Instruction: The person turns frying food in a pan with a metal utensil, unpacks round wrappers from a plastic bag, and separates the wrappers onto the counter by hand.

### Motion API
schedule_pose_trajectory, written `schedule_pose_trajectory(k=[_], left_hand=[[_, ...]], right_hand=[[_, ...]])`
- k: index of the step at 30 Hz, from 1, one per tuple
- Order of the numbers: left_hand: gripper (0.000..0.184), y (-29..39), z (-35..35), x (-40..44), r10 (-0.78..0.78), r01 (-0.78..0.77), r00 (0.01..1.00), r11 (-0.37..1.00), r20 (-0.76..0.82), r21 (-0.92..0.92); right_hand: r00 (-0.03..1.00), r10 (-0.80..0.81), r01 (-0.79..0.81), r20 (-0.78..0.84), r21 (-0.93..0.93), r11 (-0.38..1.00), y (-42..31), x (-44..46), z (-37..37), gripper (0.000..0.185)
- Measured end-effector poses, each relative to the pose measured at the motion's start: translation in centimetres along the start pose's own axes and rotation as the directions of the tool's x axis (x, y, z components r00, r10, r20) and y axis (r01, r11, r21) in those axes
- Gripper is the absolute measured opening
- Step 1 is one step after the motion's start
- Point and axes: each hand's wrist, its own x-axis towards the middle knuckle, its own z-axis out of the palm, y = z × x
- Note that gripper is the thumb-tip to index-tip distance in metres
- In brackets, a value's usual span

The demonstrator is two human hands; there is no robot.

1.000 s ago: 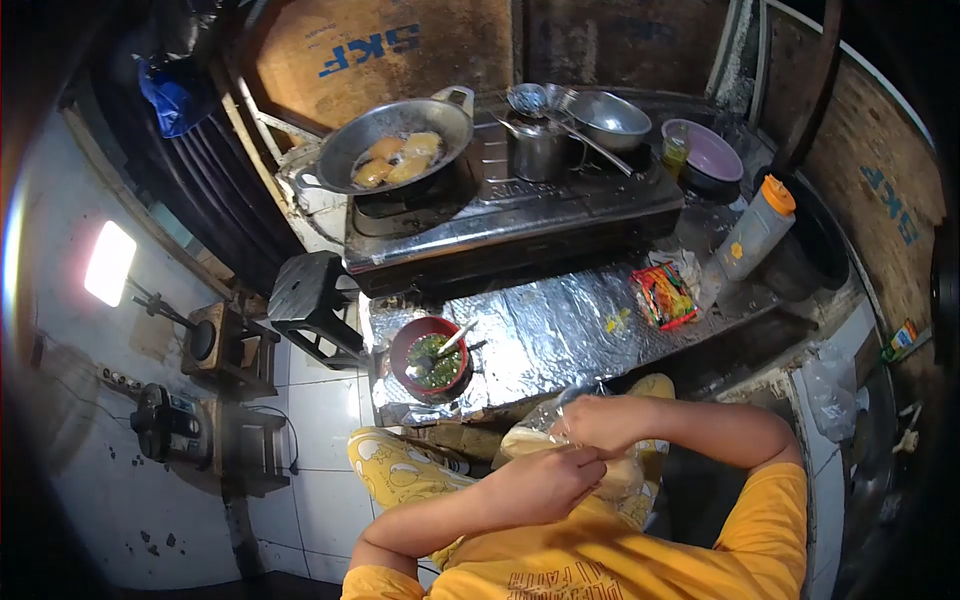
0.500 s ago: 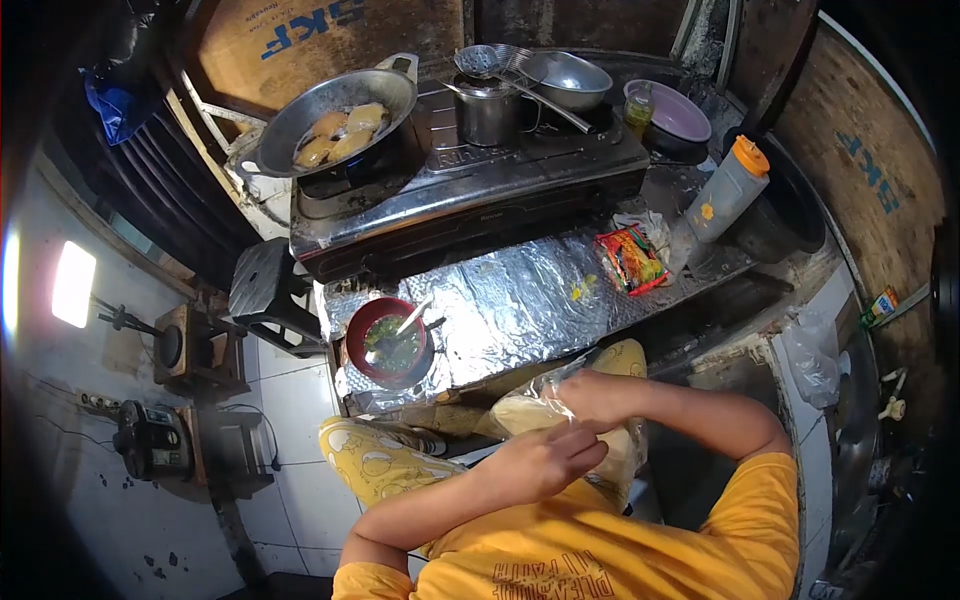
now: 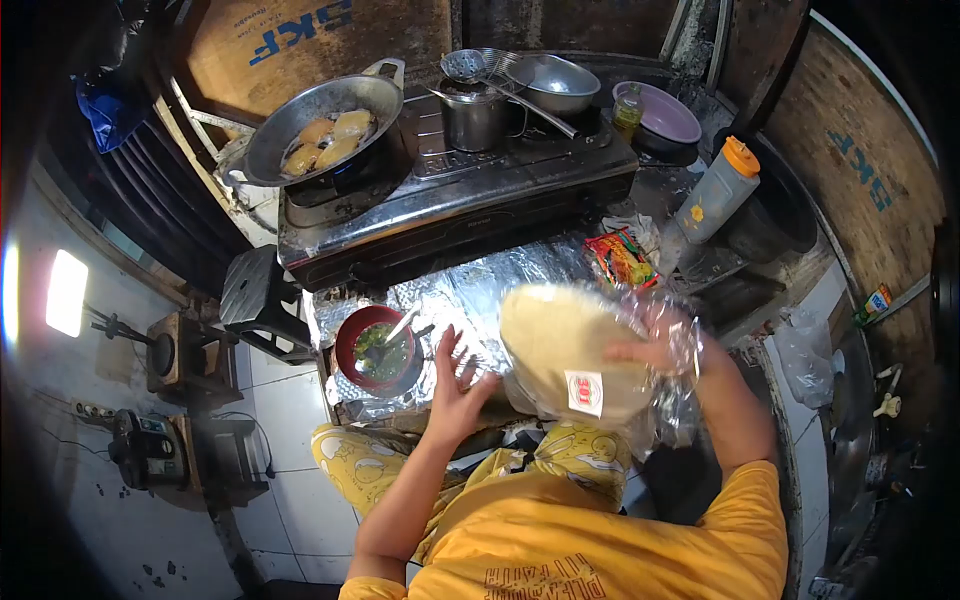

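Note:
My right hand (image 3: pixel 658 343) grips a clear plastic pack of pale, round, thin wrappers (image 3: pixel 552 335). A white label with a red round mark shows on the pack's front, and loose plastic crumples around my wrist. The pack is tilted up above my lap, over the foil-covered bench (image 3: pixel 470 290). To its left, my left hand (image 3: pixel 460 397) is held up, fingers spread, with nothing in it. Nearest to that hand is a red bowl (image 3: pixel 347 365) on the foil, with a spoon and chopped greens in liquid.
Behind the bench stands a gas stove (image 3: pixel 460 215) carrying a wok (image 3: pixel 265 150) of oil with several frying pieces, a metal pot (image 3: pixel 472 125) and a strainer (image 3: pixel 464 66). A red snack packet (image 3: pixel 622 260) and an orange-capped bottle (image 3: pixel 718 190) sit at the right.
Both hands were together at the pack in my lap. My right hand has lifted the pack up and forward; my left hand has let go and moved left toward the bowl, opening.

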Motion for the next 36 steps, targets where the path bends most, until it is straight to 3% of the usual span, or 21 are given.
schedule_pose_trajectory(k=[1,3,4,5,7,8,10,12,16,18,22,26,29,33,36], left_hand=[[0.074,-1.9,-0.7,1.1,-0.12,0.162,0.979,0.949,0.163,-0.269],[0.058,-2.5,-0.3,2.3,-0.243,0.374,0.926,0.692,0.289,-0.617],[0.058,-2.4,0.1,2.8,-0.236,0.368,0.928,0.694,0.287,-0.619],[0.048,-2.3,0.5,3.4,-0.258,0.34,0.94,0.693,0.221,-0.636],[0.04,-2.6,0.2,4.5,-0.274,0.305,0.95,0.696,0.152,-0.65],[0.032,-3.2,-0.4,5.1,-0.269,0.28,0.958,0.786,0.102,-0.551],[0.019,-3.1,0.1,5.7,-0.256,0.203,0.964,0.876,-0.065,-0.437],[0.019,-3.4,0.1,6.1,-0.253,0.195,0.964,0.888,-0.087,-0.416],[0.02,-4.6,0.1,6.7,-0.216,0.154,0.968,0.914,-0.127,-0.376],[0.021,-3.9,0.2,6.2,-0.251,0.197,0.963,0.906,-0.1,-0.375],[0.023,-4.2,-0.2,6.0,-0.275,0.226,0.96,0.874,-0.056,-0.43],[0.022,-5.5,-0.4,6.2,-0.265,0.214,0.962,0.887,-0.07,-0.409],[0.02,-5.8,-0.8,6.5,-0.289,0.211,0.949,0.876,-0.122,-0.433],[0.017,-5.9,-1.2,6.6,-0.305,0.23,0.944,0.879,-0.123,-0.417],[0.016,-6.0,-1.1,6.9,-0.327,0.244,0.934,0.88,-0.147,-0.407]], right_hand=[[1.0,-0.003,0.003,-0.001,-0.005,1.0,-0.1,0.3,-0.2,0.057],[0.978,-0.053,0.1,-0.2,0.232,0.968,0.1,1.5,-0.3,0.054],[0.965,-0.145,0.164,-0.217,0.072,0.984,1.3,2.4,-0.8,0.062],[0.964,-0.154,0.171,-0.216,0.066,0.983,1.8,2.8,-0.8,0.062],[0.967,-0.036,0.136,-0.254,0.387,0.912,2.8,3.5,-0.3,0.066],[0.98,0.003,0.106,-0.2,0.53,0.841,3.7,4.1,-0.2,0.068],[0.977,-0.006,0.134,-0.213,0.596,0.791,4.4,4.4,0.1,0.068],[0.97,0.032,0.153,-0.24,0.709,0.688,4.6,4.3,0.5,0.063],[0.946,0.052,0.163,-0.32,0.61,0.776,6.8,4.2,0.1,0.057],[0.892,0.077,0.252,-0.445,0.634,0.731,5.8,3.6,0.0,0.038],[0.881,0.097,0.32,-0.463,0.736,0.597,6.6,3.0,-2.1,0.033],[0.81,0.121,0.386,-0.574,0.677,0.626,7.2,2.2,-2.6,0.032],[0.77,0.157,0.444,-0.619,0.695,0.566,7.3,1.1,-3.6,0.032],[0.775,0.086,0.435,-0.626,0.627,0.646,7.8,-0.9,-6.1,0.035],[0.815,0.026,0.345,-0.58,0.519,0.782,7.5,-2.2,-8.7,0.037]])
